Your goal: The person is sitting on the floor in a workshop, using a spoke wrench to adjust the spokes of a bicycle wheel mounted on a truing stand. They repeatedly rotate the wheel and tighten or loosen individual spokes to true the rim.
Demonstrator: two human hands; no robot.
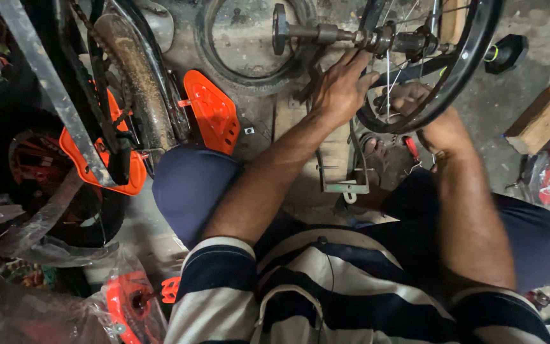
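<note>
A small black bicycle wheel (472,60) with thin spokes stands in front of me, its hub and axle (386,39) near the top. My left hand (342,86) reaches up with its fingers on the hub's left end. My right hand (424,114) sits behind the rim among the spokes, curled around something I cannot make out. A metal rod with a round black end (300,28) sticks out left from the hub.
An old tyre (249,70) lies on the dirty floor behind. An orange plastic guard (214,114) and a bicycle frame with a chain (128,83) are at left. A metal bracket (345,172) lies between my knees. A wooden block (545,111) is at right.
</note>
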